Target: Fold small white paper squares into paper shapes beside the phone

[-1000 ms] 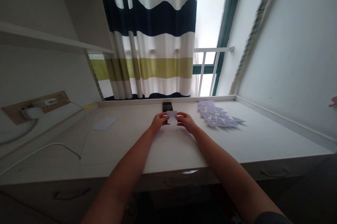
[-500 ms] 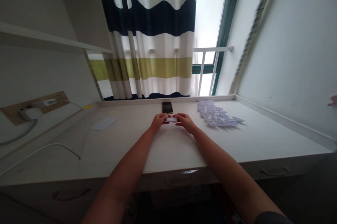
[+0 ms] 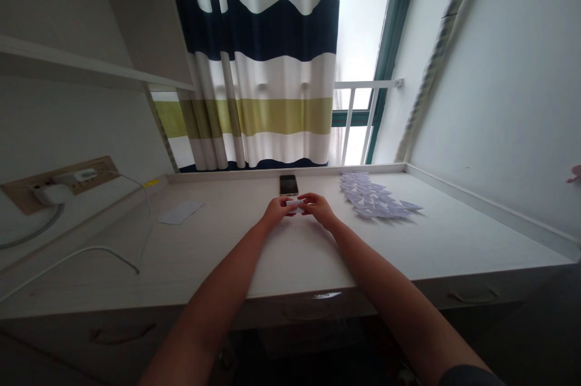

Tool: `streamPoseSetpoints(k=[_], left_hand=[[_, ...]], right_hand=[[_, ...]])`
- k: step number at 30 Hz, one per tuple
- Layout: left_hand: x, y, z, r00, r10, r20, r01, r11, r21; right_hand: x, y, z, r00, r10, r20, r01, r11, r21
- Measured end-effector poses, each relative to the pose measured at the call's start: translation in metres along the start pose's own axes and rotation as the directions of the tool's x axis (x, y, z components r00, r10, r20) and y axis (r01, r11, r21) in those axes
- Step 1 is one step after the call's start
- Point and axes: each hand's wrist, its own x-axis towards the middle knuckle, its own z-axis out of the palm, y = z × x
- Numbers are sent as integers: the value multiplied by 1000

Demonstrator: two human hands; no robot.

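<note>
The clock is read from the small white paper [image 3: 295, 207] between the two hands, with 12 o'clock toward the curtain [image 3: 258, 117]. Farthest left, at 9 o'clock, there is a socket panel [image 3: 102, 169] on the wall, with white plugs in it. From there a thin white cable [image 3: 146, 207] goes down to the bench [image 3: 218, 259], and one bend of cable lies between 8 and 9 o'clock. Also at 9 o'clock, but nearer, some flat white sheets [image 3: 180, 213] lie on the bench.

Next comes the left hand [image 3: 278, 212], which grasps the left side of the small paper with bent fingers. The small paper is at the centre of the clock, above the near side of the phone. How it is folded is too small to see, and I cannot tell if it touches the bench. The dark phone [image 3: 288, 184] lies flat at 12 o'clock, near the fingers. The right hand [image 3: 316, 209] pinches the right side of the same paper, its fingers also bent.

Farther right, at 3 o'clock, there is a pile of folded paper pieces [image 3: 374, 199], pointed and overlapping, well apart from the right hand. The window [image 3: 363, 29] is at 1 o'clock, behind white bars [image 3: 351, 117].
</note>
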Motion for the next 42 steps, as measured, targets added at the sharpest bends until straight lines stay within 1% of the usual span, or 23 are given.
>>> streamPoseSetpoints(k=[3,9,19,21,23,27,29,37,42], left_hand=[[0,0,0,1000,10,-12,-10,1000,5],[-1,2,0,1000,16,8,-16,1000,-10],[-1,1,0,999,38,-7,-38,999,-8],[-1,1,0,999,41,-3,-41,999,-2],[0,0,0,999,48,-8,-48,999,-1],[1,0,0,998,51,-21,-52,998,-18],[1,0,-1,999,42,-19,-42,999,-25],[1,3,0,1000,7,-9,-7,999,-32],[1,2,0,1000,-8,-9,7,998,-63]], right_hand=[[0,-1,-1,1000,1,2,-1,1000,-10],[-1,-1,-2,999,-36,-1,36,999,-6],[0,1,-1,999,-33,-15,33,999,13],[0,0,-1,1000,-20,-20,20,999,25],[-1,-1,0,999,19,-38,-17,999,35],[-3,-6,1,995,78,-66,-79,997,-15],[-4,-7,1,995,78,-67,-80,997,-19],[-3,-9,2,992,114,-50,-111,992,69],[-3,-9,2,994,94,-63,-88,992,94]])
